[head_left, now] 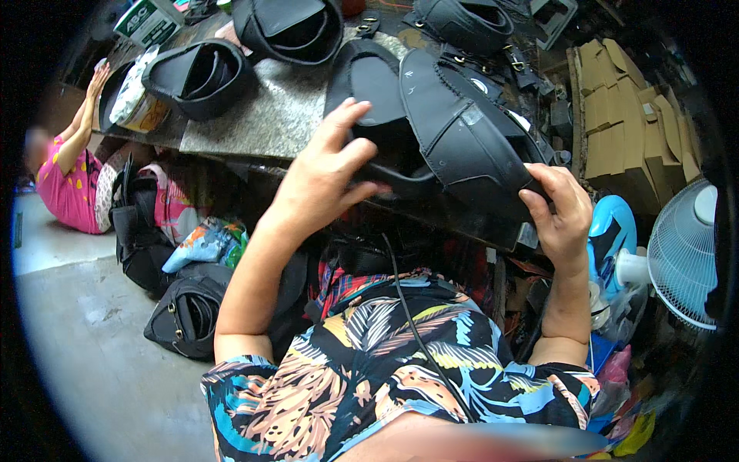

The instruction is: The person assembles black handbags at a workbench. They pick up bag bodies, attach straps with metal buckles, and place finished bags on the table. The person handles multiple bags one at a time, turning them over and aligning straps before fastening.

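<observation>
My right hand point(560, 208) pinches the lower right edge of a black leather bag piece point(454, 123) between thumb and fingers. The piece is broad and curved, with a stitched seam and a small shiny patch on its face, and it stands tilted over the worktable's front edge. Another black curved bag part point(373, 104) lies just left of it, partly covered. My left hand point(327, 169) hovers in front of that part, fingers spread and nothing in them. Whether its fingertips touch the leather I cannot tell.
On the worktable point(258, 115) sit rolled black bag parts point(198, 81) and black straps with buckles point(523, 69). Folded cardboard point(616, 131) and a fan point(681, 254) stand at right. Another person point(73, 181) is at far left. Black bags point(185, 316) lie on the floor.
</observation>
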A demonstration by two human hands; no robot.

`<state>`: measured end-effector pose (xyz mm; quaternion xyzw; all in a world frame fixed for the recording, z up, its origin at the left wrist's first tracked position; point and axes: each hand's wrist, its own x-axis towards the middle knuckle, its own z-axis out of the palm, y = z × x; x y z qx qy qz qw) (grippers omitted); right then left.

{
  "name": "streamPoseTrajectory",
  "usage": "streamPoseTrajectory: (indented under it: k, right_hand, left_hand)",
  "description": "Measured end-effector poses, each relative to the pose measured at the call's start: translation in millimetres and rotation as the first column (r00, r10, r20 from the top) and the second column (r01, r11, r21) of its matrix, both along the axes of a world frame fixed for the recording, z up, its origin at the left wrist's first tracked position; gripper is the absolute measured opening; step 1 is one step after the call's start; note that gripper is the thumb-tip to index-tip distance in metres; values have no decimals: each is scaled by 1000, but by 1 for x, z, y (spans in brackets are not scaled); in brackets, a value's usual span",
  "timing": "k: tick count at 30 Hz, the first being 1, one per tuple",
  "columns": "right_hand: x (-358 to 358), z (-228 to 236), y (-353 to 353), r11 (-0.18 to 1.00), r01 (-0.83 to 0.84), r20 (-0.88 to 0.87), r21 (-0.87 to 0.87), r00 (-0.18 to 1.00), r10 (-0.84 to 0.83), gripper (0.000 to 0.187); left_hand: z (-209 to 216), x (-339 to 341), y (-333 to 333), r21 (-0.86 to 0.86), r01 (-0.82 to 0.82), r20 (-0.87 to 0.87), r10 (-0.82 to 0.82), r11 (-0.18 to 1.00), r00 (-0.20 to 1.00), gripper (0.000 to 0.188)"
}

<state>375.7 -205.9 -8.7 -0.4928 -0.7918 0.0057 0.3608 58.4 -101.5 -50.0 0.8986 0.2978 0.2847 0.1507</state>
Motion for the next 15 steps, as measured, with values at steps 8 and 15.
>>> streamPoseTrajectory:
  k: [8,15]
  right_hand:
    - [-4,6,9,982,-7,146,191,989,-21,38]
    - [-13,8,32,995,-92,145,-26,985,95,32]
  left_hand:
    - [30,-47,11,-194,14,-39,-22,981,999,47]
    - [-2,-55,49,-216,113,313,-41,970,949,32]
